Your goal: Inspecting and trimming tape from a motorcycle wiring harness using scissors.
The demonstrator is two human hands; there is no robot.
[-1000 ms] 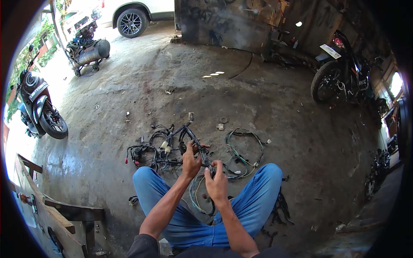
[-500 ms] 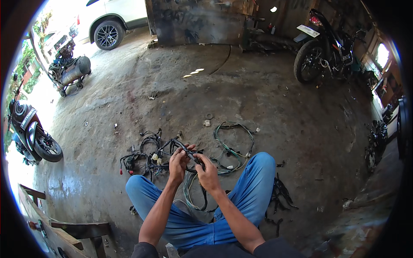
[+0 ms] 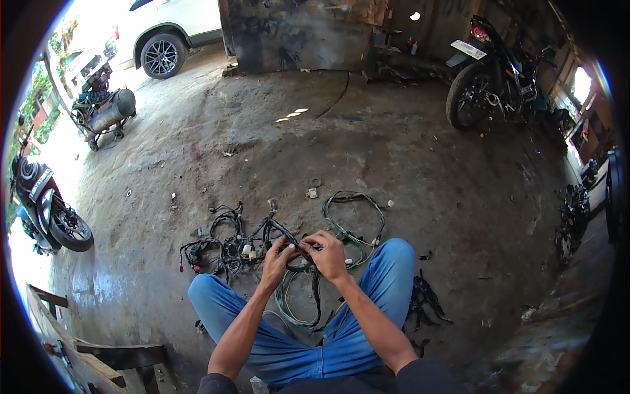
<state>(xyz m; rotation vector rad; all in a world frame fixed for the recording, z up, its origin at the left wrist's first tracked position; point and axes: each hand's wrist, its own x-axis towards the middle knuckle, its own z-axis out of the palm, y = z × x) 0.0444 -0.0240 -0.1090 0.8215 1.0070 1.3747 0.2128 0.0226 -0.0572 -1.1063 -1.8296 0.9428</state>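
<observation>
Centre of frame, just below middle: left hand (image 3: 275, 261) and right hand (image 3: 328, 254) side by side, fingers curled tight around a black wire bundle (image 3: 296, 248). The bundle runs up-left into a tangled wiring harness (image 3: 223, 246) on the concrete floor (image 3: 407, 171). Green cable loop (image 3: 354, 217) lies just right. Motorcycle (image 3: 492, 72) upper right; scooter (image 3: 42, 210) far left.

Daylight floods in from the upper left, blowing out the ground around the white car (image 3: 172, 36) to near white. Away from the car the concrete floor (image 3: 407, 164) dims toward the right, mostly sharp. A black fisheye rim rings the view, bending edges and softening detail.
</observation>
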